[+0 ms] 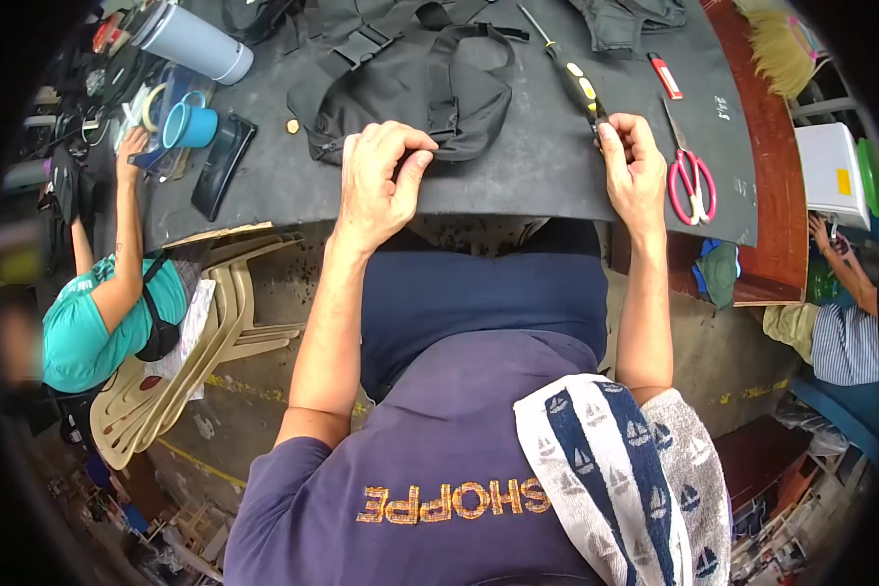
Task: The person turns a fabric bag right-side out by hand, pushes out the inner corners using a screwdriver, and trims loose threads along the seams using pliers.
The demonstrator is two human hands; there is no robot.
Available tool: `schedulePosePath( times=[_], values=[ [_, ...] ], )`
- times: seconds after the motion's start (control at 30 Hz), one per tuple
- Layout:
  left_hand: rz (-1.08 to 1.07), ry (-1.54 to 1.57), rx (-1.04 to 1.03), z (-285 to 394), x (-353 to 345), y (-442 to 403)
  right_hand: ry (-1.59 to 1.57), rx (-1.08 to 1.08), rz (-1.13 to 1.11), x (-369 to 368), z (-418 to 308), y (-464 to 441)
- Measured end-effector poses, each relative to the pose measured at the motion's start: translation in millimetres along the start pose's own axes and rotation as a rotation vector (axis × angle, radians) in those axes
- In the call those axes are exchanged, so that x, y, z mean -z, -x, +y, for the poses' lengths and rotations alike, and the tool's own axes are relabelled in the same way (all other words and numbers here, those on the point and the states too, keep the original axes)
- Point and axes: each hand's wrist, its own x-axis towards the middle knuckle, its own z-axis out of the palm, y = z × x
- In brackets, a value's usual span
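A black fabric bag (386,107) with straps and plastic buckles lies on the dark table in front of me. My left hand (381,181) pinches its near edge between thumb and fingers, close to a buckle (443,131). My right hand (635,174) is closed around the end of a screwdriver (582,86) with a yellow-and-black handle. Its thin shaft points away from me and to the left. Just right of that hand lies a pair of scissors (691,186) with pink-red handles, their blades pointing away. Beyond the scissors rests a red cutter (665,76).
On the left stand a grey-blue tumbler (193,41), a blue mug (189,125) and a black case-like item (223,166). More black fabric (627,21) lies at the far right. A co-worker in teal (103,317) reaches onto the table; stacked chairs (181,366) stand nearby.
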Motion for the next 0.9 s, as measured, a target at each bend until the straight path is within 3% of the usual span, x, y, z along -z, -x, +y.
schedulePosePath(
  times=[0.1,0.37,0.47,0.5,0.6,0.63,0.7,0.73,0.9],
  values=[
    [-0.034,0.029,0.033,13.4,4.4,14.8,-0.116,0.036,0.036,-0.1,-5.5,9.1],
    [-0.101,-0.002,-0.018,16.8,2.0,26.3,0.018,0.366,-0.093,-53.2,-66.4,57.3],
    [0.192,-0.08,-0.122,23.4,-7.5,34.2,0.084,0.397,-0.131,-67.2,-59.8,53.7],
    [0.195,-0.08,-0.127,28.5,-10.0,40.1,0.103,0.385,-0.15,-69.2,-55.7,51.8],
    [0.288,-0.252,0.045,56.6,-16.0,72.7,0.144,0.357,-0.192,-68.6,-51.5,50.6],
    [0.292,-0.251,0.046,64.5,-20.9,78.9,0.06,0.241,-0.262,-66.7,-53.1,50.5],
    [0.274,0.145,0.429,79.8,-32.5,86.6,-0.11,0.009,-0.399,-65.3,-56.9,50.0],
    [0.257,0.348,0.617,84.4,-36.5,88.2,-0.109,0.012,-0.401,-65.6,-58.4,52.9],
    [0.257,0.716,0.749,90.0,-44.3,91.6,-0.291,-0.09,-0.399,-70.1,-60.7,67.0]
  ],
)
